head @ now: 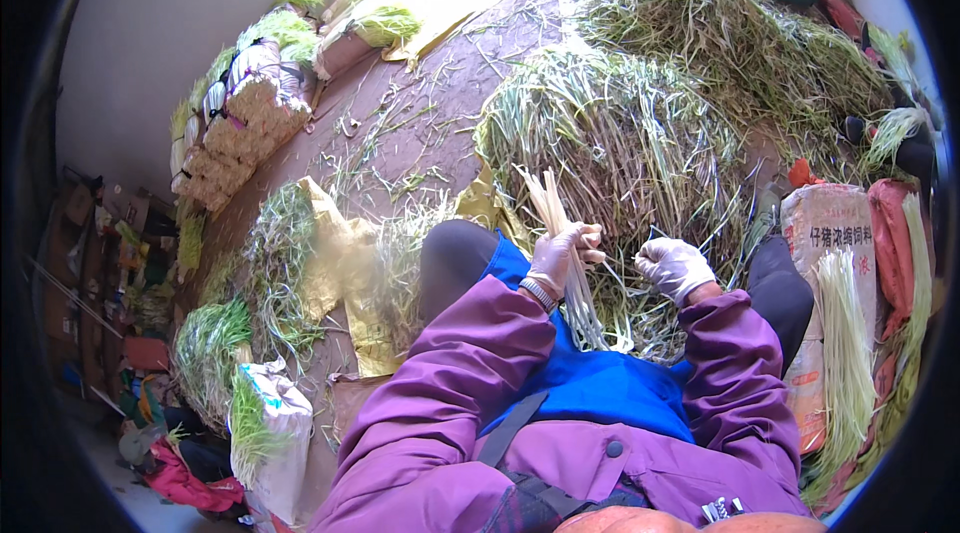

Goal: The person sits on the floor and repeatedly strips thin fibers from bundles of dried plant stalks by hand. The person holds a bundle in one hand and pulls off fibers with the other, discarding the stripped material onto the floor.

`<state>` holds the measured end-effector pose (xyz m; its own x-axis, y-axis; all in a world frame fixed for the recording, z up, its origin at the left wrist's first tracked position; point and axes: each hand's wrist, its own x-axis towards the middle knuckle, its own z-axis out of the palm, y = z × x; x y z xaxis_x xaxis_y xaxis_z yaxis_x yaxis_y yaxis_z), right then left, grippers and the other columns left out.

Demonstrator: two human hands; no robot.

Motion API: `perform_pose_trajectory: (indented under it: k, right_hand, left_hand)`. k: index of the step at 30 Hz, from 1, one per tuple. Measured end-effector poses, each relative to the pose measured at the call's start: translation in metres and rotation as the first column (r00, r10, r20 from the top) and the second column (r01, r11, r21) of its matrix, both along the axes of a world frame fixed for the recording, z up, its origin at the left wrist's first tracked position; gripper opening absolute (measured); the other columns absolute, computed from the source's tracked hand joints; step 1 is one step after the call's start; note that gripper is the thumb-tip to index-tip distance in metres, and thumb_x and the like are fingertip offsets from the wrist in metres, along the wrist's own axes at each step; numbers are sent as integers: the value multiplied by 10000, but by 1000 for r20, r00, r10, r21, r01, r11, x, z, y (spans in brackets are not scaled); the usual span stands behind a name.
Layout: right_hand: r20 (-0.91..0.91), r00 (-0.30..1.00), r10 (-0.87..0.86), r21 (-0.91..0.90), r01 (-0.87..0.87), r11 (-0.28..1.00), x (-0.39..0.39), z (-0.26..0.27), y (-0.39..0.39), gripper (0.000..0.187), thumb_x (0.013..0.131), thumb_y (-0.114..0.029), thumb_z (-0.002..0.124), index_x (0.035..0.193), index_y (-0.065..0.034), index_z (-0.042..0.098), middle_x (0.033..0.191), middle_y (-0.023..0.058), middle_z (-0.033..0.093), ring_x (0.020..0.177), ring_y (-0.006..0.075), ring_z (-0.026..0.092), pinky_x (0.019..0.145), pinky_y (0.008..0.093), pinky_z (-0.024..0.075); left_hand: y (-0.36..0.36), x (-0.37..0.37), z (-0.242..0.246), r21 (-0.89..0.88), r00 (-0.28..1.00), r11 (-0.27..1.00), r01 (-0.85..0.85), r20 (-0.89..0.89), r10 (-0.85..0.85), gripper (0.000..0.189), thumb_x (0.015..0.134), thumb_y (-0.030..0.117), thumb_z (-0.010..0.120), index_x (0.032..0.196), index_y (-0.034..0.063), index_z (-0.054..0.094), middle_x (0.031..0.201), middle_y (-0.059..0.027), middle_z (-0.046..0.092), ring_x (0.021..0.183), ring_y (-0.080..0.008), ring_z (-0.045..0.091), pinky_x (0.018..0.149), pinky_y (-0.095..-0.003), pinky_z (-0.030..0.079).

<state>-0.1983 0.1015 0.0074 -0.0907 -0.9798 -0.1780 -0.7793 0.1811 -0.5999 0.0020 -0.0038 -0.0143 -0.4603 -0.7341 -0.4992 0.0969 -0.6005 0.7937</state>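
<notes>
My left hand (564, 254), in a thin pale glove, is closed around a small bunch of pale stalks (551, 199). Their ends stick up above the fist, and the rest hangs down over the blue apron (615, 390). To its right my right hand (670, 265), in a white glove, is curled into a fist. A thin strand shows by its fingers, but whether it is held I cannot tell. Just beyond both hands lies a large heap of leafy green stalks (607, 128). Loose leaves lie between the hands and the apron.
Pale peeled stalks (846, 323) lie on a printed sack (806, 233) at the right. Tied bundles (255, 124) are stacked by the left wall. Another green heap (720, 23) lies farther back. A white sack (281, 413) stands lower left, near a person in red (187, 477).
</notes>
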Motion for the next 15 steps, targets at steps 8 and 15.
perform_pose_trajectory:
  k: [8, 15]
  right_hand:
    - [1, 1000, 13, 19, -13, 1000, -1, -2, -2, 253, 864, -338, 596, 898, -101, 677, 866, 149, 653, 863, 338, 624, 753, 421, 486]
    - [-28, 999, 22, 54, -20, 998, -2, -3, -2, 265, 863, -355, 594, 881, -103, 674, 868, 147, 657, 856, 342, 627, 744, 428, 489]
  left_hand:
    - [0, -1, 2, -4, 1000, 1000, 2, -26, -2, 388, 958, 320, 506, 1128, -4, 634, 874, -57, 675, 699, -181, 674, 610, -282, 506]
    - [-1, 0, -3, 10, 999, 1000, 17, -35, -16, 376, 944, 345, 522, 1117, 36, 647, 898, -48, 669, 712, -181, 676, 621, -277, 495]
